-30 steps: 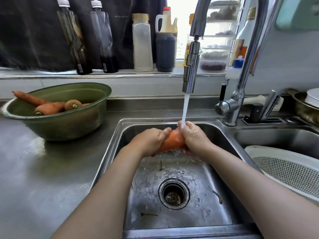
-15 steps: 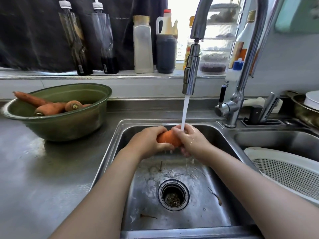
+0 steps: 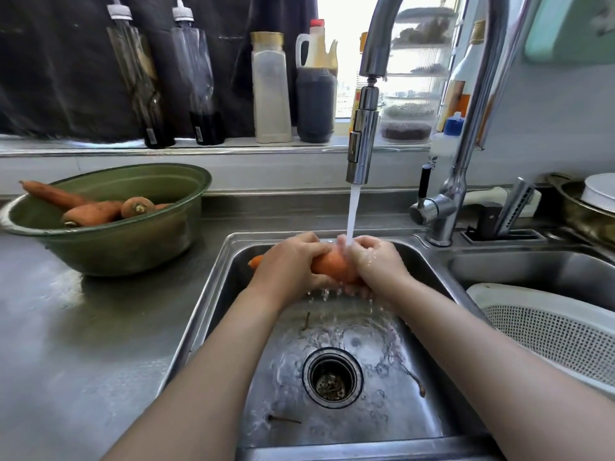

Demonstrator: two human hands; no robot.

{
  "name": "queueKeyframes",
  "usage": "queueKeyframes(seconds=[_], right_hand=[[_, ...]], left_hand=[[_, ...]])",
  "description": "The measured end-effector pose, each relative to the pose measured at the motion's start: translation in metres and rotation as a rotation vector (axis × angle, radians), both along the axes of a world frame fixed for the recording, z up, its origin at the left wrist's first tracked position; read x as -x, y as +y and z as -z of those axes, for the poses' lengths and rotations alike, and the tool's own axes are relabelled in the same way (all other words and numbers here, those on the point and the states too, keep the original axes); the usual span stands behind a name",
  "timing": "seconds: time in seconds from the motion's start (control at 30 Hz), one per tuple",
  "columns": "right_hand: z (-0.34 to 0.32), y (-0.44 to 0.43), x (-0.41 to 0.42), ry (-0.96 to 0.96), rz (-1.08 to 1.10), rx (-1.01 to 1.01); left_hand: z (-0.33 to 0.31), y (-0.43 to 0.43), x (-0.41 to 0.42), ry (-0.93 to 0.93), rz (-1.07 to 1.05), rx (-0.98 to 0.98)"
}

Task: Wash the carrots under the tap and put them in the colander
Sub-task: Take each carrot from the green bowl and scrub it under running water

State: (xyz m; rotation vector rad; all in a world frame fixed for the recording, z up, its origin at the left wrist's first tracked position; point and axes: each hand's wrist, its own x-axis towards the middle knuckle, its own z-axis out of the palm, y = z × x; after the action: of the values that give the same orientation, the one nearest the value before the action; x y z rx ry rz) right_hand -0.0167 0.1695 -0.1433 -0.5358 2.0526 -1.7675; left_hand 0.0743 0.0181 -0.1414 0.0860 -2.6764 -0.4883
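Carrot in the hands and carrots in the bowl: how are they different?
The held carrot is under the water stream; the bowl carrots sit away from it. The held carrot is gripped by the left hand and right hand; the bowl carrots lie untouched in the green bowl. All are orange.

On my feed the bare left hand (image 3: 289, 265) and bare right hand (image 3: 377, 265) join forearms uncovered to the picture's edge; water droplets glisten on the right hand's back.
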Motion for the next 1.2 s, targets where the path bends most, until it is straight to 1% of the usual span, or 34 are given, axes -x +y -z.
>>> queueKeyframes(seconds=[0.07, 0.1, 0.17, 0.23, 0.3, 0.47, 0.57, 0.6, 0.67, 0.73, 0.77, 0.8, 0.83, 0.93, 1.0, 1.07, 1.17, 1.2], right_hand=[[0.002, -0.005, 0.002, -0.007, 0.069, 0.018], [0.002, -0.004, 0.003, -0.008, 0.038, 0.003], [0.003, 0.002, 0.006, -0.052, -0.119, -0.005], [0.004, 0.011, 0.007, -0.139, -0.308, 0.014], [0.007, 0.014, 0.007, -0.13, -0.365, 0.025], [0.003, 0.0, -0.008, 0.032, -0.12, -0.006], [0.001, -0.006, -0.008, 0.028, 0.004, 0.023], [0.0, -0.004, -0.006, 0.022, -0.01, -0.001], [-0.001, 0.002, 0.001, -0.052, -0.134, -0.023], [0.001, 0.012, 0.007, -0.199, -0.297, 0.012], [0.001, 0.016, 0.009, -0.238, -0.337, 0.035], [0.002, 0.017, 0.008, -0.233, -0.333, 0.045], [0.002, 0.015, 0.006, -0.209, -0.29, 0.046], [0.001, 0.003, -0.006, -0.09, -0.052, 0.024], [0.002, -0.002, -0.008, -0.061, 0.025, 0.017], [0.0, 0.002, -0.003, -0.109, -0.044, -0.007], [-0.002, 0.016, 0.005, -0.272, -0.321, 0.038], [-0.001, 0.018, 0.006, -0.297, -0.359, 0.055]], left_hand=[[-0.001, 0.001, -0.001, 0.015, 0.008, -0.012], [-0.001, -0.001, -0.001, 0.015, 0.008, -0.029], [0.001, -0.007, -0.003, 0.0, 0.002, -0.05], [0.002, -0.012, -0.006, -0.027, -0.003, -0.093], [0.003, -0.015, -0.006, -0.042, -0.017, -0.12], [0.001, -0.013, -0.006, -0.004, -0.005, -0.096], [0.0, -0.007, -0.004, 0.023, -0.01, -0.049], [0.001, -0.006, -0.004, 0.039, -0.009, -0.045], [0.002, -0.007, -0.003, 0.042, -0.012, -0.027], [0.003, -0.01, -0.003, 0.01, -0.015, -0.024], [0.003, -0.011, -0.003, -0.006, -0.017, -0.028], [0.002, -0.01, -0.003, -0.013, -0.018, -0.027], [0.002, -0.008, -0.002, -0.012, -0.017, -0.025], [0.002, -0.001, -0.001, 0.021, -0.004, -0.023], [0.001, 0.0, 0.0, 0.035, -0.006, -0.017], [0.001, -0.003, -0.001, 0.031, -0.018, -0.005], [0.002, -0.008, -0.004, -0.006, -0.03, -0.021], [0.002, -0.009, -0.004, -0.009, -0.033, -0.026]])
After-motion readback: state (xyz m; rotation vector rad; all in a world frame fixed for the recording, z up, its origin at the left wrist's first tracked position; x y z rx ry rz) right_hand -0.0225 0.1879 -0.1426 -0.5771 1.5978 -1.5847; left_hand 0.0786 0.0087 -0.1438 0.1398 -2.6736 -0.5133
